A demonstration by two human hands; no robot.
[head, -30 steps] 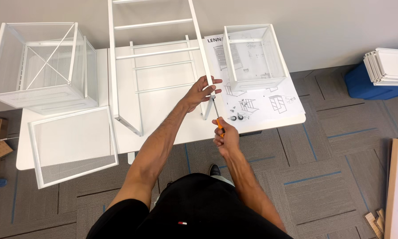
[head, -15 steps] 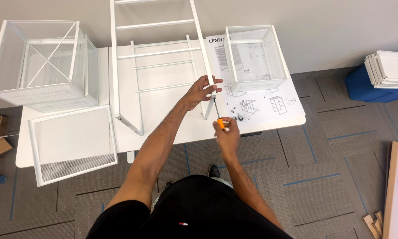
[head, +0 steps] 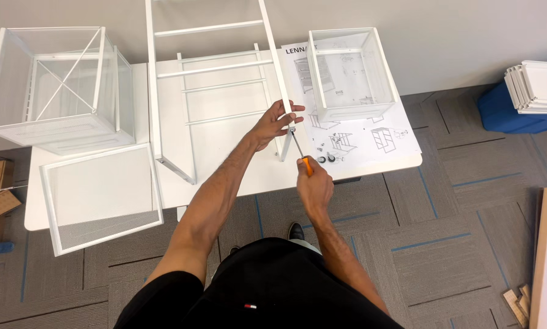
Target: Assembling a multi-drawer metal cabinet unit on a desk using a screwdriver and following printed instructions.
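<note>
Screwdriver (head: 300, 152), orange-handled, is gripped in the closed right hand (head: 313, 186), tip at the white metal frame (head: 215, 91) on the white table (head: 267, 173). Left hand (head: 274, 122) wraps the frame's rail. Grey carpet tiles (head: 438, 244) below; mesh baskets (head: 54, 91) alongside.

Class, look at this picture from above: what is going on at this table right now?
A person stands at a white table putting together white metal furniture. The left hand steadies a rail of the white ladder-like frame lying on the table. The right hand holds an orange-handled screwdriver, its tip up at the rail by the left fingers. An instruction sheet with small hardware lies beside them. White mesh baskets stand on the table, and a flat mesh panel lies at the left.
</note>
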